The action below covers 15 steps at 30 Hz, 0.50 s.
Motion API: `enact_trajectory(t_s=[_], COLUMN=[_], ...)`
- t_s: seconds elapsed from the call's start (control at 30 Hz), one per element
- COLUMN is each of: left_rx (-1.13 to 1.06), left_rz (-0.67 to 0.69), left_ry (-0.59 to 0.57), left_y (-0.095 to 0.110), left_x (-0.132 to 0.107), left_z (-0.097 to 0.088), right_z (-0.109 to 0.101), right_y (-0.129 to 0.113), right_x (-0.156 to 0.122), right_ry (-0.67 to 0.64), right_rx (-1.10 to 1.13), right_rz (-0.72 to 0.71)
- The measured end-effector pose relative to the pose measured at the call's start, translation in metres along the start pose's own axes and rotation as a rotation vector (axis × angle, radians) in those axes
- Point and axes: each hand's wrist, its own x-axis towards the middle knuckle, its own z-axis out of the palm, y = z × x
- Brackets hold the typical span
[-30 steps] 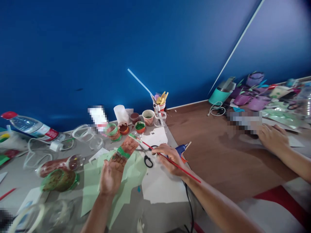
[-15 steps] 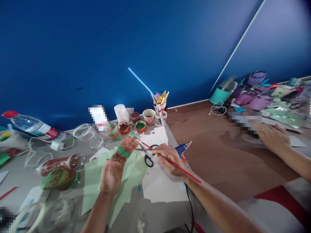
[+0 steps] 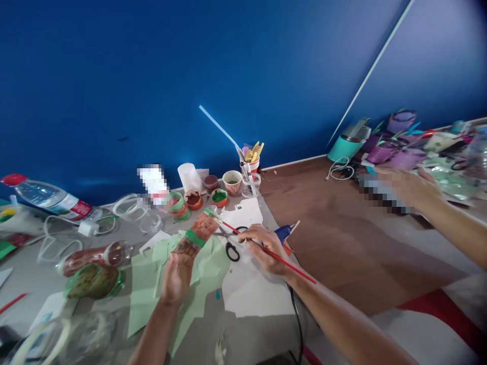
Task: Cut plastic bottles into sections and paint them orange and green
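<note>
My left hand (image 3: pixel 177 278) is closed round a bottle-shaped piece (image 3: pixel 203 225), painted brown with green bands. In my right hand (image 3: pixel 266 248) is a thin red paintbrush (image 3: pixel 289 266), its tip at the green rim at the piece's far end. Under and beyond my hands lie scissors (image 3: pixel 233 252) with black handles, light green paper (image 3: pixel 146 284) and white paper (image 3: pixel 254 294). Behind the piece stand small cups of green paint (image 3: pixel 219 197) and brown paint (image 3: pixel 194 199), and a paper cup (image 3: pixel 232 182).
A blue glue gun (image 3: pixel 283 233) lies right of my right hand, its black cable trailing down. Left are a clear bottle with a red cap (image 3: pixel 53 196), a brown-painted bottle (image 3: pixel 91 258) and plastic rings. Another person's hand (image 3: pixel 409 188) hovers over a blurred-out object at right.
The other person's hand has moved left and up over the blurred-out object. My hands, the painted piece and the brush have barely shifted.
</note>
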Motion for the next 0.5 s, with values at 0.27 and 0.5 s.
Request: enact_trajectory(t_s=[0.27,0.5], left_rx=[-0.048,-0.191], left_rz=[-0.019,-0.122], left_ry=[0.061,0.101], left_y=[0.002,0.011], left_x=[0.002,0.004], left_z=[-0.005,-0.005], right_z=[0.000,-0.002], right_y=[0.002,0.001], right_x=[-0.003,0.000], right_ry=[0.104,-0.011], right_rx=[0.054,0.014], right_rz=[0.029,0.014])
